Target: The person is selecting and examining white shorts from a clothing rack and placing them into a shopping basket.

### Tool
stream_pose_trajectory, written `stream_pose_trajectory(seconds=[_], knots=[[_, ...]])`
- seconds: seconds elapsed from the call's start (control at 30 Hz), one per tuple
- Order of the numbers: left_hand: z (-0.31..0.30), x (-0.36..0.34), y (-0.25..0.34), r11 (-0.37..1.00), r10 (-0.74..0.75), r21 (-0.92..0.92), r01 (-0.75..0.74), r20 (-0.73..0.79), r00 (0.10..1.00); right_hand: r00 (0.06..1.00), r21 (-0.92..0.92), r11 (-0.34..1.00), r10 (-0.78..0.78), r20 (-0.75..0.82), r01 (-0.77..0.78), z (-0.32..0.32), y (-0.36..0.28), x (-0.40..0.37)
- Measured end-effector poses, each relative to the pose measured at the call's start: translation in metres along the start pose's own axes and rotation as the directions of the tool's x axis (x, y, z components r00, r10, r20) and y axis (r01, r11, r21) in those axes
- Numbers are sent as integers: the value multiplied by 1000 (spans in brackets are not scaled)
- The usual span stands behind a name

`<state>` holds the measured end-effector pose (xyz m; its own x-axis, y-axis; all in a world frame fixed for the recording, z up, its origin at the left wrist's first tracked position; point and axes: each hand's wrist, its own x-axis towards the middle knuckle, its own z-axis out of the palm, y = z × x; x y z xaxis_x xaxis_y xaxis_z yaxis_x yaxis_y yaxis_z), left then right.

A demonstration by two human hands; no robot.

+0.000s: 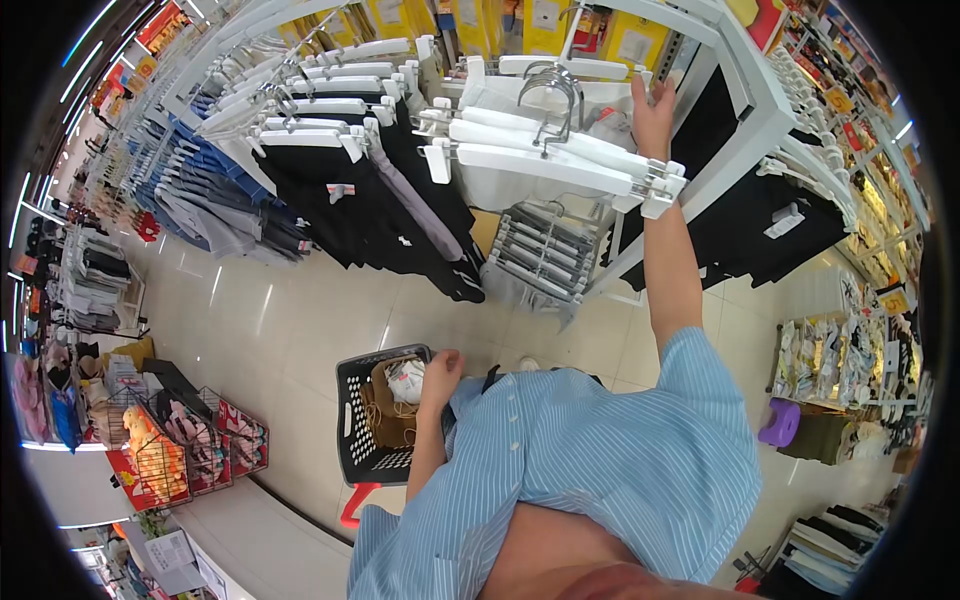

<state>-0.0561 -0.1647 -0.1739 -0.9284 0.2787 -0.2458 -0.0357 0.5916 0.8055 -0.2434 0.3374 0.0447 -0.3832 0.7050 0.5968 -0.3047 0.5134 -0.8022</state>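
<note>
My right hand [654, 112] reaches up past a row of white clip hangers [548, 150], its fingers apart, near the hanger ends at the rack's upright. Pale garments [510, 100] hang from these hangers, partly hidden by them. My left hand [442, 374] is low, with curled fingers, at the rim of a dark grey shopping basket [350, 430]. Whether anything is in those fingers is hidden. Inside the basket are a brown cardboard box [388, 425] and a white bundled item [404, 381] beside my left hand.
Black trousers [330, 205] hang left of the pale garments. The white rack frame [690, 190] stands beside my right arm. Below it are stacked grey hangers [540, 250]. Wire bins [205, 445] stand at lower left. A purple stool [780, 423] is at right.
</note>
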Motion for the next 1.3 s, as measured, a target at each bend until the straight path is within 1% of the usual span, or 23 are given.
stream_pose_trajectory(seconds=[0.03,0.07,0.17,0.2,0.3,0.33,0.43,0.47,0.57,0.6,0.7,0.8,0.9,1.03,1.07,1.17,1.27,1.3], knots=[[6,1,-2,1000,5,-8,-5,5,1000,1000,58,998,21,15,-22,3,-6,2],[10,-1,-5,1000,5,-12,-5,13,1000,1000,158,987,-12,-29,16,9,-8,0],[25,-4,-14,999,13,-44,-11,48,999,996,-98,991,89,25,-86,2,-4,6],[28,-6,-16,999,15,-43,-13,43,999,990,-206,974,-111,-86,92,3,2,2],[27,-13,1,1000,-11,-27,13,72,997,992,-11,994,110,62,-110,-10,-11,-20],[27,-18,1,1000,-10,-4,10,81,997,994,-21,994,104,34,-104,-12,-2,-25],[27,-17,10,999,20,41,-24,95,995,960,121,956,254,117,-268,-14,-4,-42],[26,-16,14,998,31,49,-37,104,994,986,111,980,157,58,-162,-13,-7,-46],[28,-15,20,997,47,51,-52,96,994,958,96,958,259,124,-272,-17,1,-38],[28,-13,23,997,52,50,-56,84,995,953,133,949,268,139,-286,-19,-9,-37],[30,-17,32,999,47,11,-48,97,994,959,304,910,255,121,-281,-20,-19,-33],[39,-22,26,999,29,37,-33,107,994,963,309,912,257,81,-269,-27,-19,-32],[46,-27,21,999,17,37,-22,133,991,951,418,854,279,132,-309,-28,-10,-33],[48,-33,24,997,18,74,-29,141,990,939,433,835,327,105,-339,-31,-22,-34],[48,-35,25,997,30,69,-40,135,990,938,360,868,339,79,-344,-35,-25,-34],[49,-33,26,996,43,71,-52,118,992,874,432,773,478,84,-465,-44,-28,-52],[49,-33,25,997,29,66,-37,119,992,866,588,656,470,173,-473,-56,-52,-95],[50,-34,24,998,24,62,-32,124,992,864,593,660,486,133,-462,-58,-43,-109]])
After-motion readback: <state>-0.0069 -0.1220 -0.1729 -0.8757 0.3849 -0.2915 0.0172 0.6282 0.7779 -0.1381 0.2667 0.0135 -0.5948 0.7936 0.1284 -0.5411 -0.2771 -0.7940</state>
